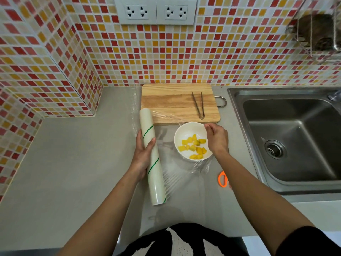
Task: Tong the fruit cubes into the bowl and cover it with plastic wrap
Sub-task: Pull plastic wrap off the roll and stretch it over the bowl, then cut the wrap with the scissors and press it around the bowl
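A white bowl (184,133) with several yellow fruit cubes (193,146) stands on the grey counter in front of the wooden cutting board (166,100). My left hand (143,156) grips a long roll of plastic wrap (150,156) lying left of the bowl. A clear sheet of wrap (166,141) stretches from the roll across the bowl. My right hand (216,137) pinches the sheet's edge at the bowl's right rim. Metal tongs (198,105) lie on the board.
Orange-handled scissors (223,179) lie on the counter right of the bowl, partly under my right arm. A steel sink (287,137) fills the right side. The mosaic tiled wall with sockets (156,11) rises behind the board.
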